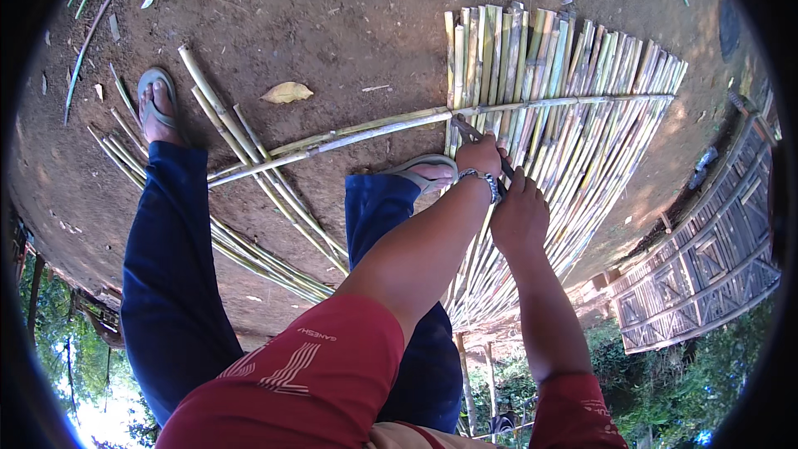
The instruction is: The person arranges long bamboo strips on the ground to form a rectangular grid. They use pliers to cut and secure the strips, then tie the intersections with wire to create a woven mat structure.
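Note:
My left hand [480, 155], with a patterned band at its wrist, is closed around a dark metal hand tool [464, 125] that looks like pliers. The tool's tip is at the cross pole [391, 125], beside the edge of a panel of bamboo canes [573, 137]. Just below and to the right, my right hand [520, 214] is closed at the tool's handle end; its grip is partly hidden. The canes lie side by side, with the pole running across them near their far ends. Any fastening at the tool's tip is too small to make out.
Loose bamboo canes [249, 150] lie left of the panel, some under the pole. My sandalled feet [158, 106] stand on brown soil, one close to the panel's left edge. A yellow leaf [287, 93] lies beyond the pole. A woven bamboo structure [706, 254] stands at the right.

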Action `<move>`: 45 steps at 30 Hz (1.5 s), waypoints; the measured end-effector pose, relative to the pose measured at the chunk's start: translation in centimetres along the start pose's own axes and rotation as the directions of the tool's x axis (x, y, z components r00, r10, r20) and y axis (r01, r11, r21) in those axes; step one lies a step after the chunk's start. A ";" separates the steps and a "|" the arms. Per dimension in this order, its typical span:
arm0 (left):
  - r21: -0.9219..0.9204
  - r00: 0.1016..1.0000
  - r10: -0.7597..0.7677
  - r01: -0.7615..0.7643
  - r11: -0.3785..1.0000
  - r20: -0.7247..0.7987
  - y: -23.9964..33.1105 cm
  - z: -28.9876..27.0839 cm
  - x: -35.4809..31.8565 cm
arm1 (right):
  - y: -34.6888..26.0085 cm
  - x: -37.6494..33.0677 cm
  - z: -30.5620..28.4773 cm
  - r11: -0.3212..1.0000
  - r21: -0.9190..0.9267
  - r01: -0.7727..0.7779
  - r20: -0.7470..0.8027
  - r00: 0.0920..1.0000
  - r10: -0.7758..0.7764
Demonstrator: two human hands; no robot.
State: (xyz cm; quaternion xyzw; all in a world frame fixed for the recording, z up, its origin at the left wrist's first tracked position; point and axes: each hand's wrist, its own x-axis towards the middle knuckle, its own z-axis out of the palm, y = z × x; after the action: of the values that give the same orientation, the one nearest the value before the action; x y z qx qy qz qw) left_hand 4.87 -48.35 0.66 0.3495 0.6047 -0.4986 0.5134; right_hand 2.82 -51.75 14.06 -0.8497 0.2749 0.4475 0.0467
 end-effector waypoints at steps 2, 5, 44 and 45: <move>0.196 0.988 0.064 -0.035 0.980 -0.140 -0.2 0.8 0.5 | 0.4 1.2 0.7 0.997 -0.007 -0.075 0.112 0.991 0.076; 0.389 0.982 0.180 -0.146 0.910 -0.051 -1.2 0.4 1.5 | 1.3 2.0 0.4 0.989 0.049 -0.138 0.223 0.967 0.123; 0.231 0.914 0.026 -0.130 0.964 0.405 18.0 -12.9 -13.0 | -15.2 -11.5 4.0 0.328 0.933 -0.151 0.157 0.988 0.009; 0.231 0.900 0.008 -0.121 0.966 0.436 18.2 -12.8 -13.3 | -15.2 -11.6 5.4 0.125 0.975 -0.184 0.194 0.978 -0.076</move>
State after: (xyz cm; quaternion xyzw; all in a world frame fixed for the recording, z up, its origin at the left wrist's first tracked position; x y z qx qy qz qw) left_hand 21.46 -30.13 8.84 0.3128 0.3957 -0.6188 0.6022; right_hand 1.37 -32.21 17.40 -0.5469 0.5262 0.2364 0.6068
